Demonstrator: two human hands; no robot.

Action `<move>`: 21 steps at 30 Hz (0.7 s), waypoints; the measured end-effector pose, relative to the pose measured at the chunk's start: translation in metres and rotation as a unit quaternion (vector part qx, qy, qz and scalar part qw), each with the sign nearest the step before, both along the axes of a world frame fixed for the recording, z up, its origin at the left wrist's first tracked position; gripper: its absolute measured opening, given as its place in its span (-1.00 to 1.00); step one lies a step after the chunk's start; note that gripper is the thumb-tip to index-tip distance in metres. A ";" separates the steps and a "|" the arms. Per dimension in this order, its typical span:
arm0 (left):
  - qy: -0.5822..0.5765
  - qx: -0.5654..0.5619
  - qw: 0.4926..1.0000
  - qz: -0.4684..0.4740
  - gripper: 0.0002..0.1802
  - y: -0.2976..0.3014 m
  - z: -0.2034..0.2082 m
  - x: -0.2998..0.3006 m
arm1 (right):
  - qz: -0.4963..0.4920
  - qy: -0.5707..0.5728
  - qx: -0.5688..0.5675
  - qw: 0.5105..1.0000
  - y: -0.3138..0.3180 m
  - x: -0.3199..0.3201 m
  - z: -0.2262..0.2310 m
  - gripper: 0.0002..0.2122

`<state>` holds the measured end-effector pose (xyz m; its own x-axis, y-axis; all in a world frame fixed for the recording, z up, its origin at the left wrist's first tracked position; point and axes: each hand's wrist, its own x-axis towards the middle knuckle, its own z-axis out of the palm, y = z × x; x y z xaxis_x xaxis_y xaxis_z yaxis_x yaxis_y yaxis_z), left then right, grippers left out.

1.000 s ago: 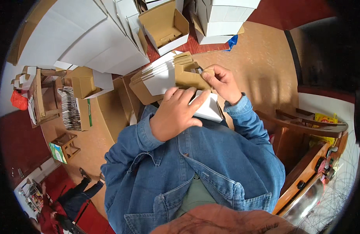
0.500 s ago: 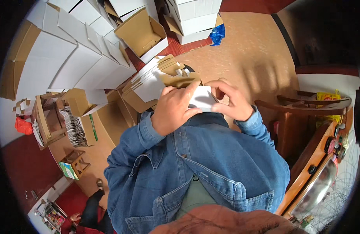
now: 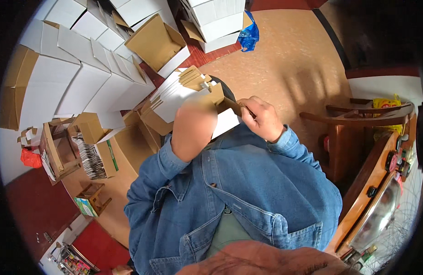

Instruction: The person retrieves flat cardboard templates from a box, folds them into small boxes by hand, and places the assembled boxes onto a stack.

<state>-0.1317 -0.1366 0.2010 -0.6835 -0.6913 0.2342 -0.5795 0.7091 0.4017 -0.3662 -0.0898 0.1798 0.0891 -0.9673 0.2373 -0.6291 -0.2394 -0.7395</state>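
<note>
A: With the small carton (image 3: 227, 121) as the clock's centre, what is biggest?

B: The bank of stacked white boxes (image 3: 94, 87), around ten o'clock. Then comes a wooden chair (image 3: 344, 151), near three.

A: And after those?

B: The person's denim jacket (image 3: 248, 188), at six. Smaller is an open carton (image 3: 154, 43), brown inside, between ten and eleven. Closer in, toward ten, a sheaf of folded cardboard (image 3: 163, 107) shows white and brown edges.

A: Where exactly is the small carton?

B: Between the person's two hands, just past the jacket's front, a white panel facing the jacket and brown board showing above it.

A: How are the hands?

B: The right hand (image 3: 263, 119), at three, pinches the carton's brown edge between thumb and curled fingers. The left hand (image 3: 195, 130), between eight and nine, overlaps the carton's left side in view; its fingers are blurred, so B cannot tell whether they pinch, press or spread.
</note>
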 end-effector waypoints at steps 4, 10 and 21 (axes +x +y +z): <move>-0.027 0.021 0.999 0.040 -0.70 -0.001 -0.005 0.000 | 0.011 0.020 -0.012 1.000 0.002 0.005 -0.002 -0.80; 0.026 0.097 0.994 0.038 -0.82 0.006 -0.009 -0.006 | 0.033 0.019 -0.040 0.998 0.003 0.011 -0.007 -0.82; -0.062 0.158 0.979 0.112 -0.69 -0.005 -0.031 -0.003 | 0.005 -0.024 0.008 1.000 0.003 0.026 -0.016 -0.81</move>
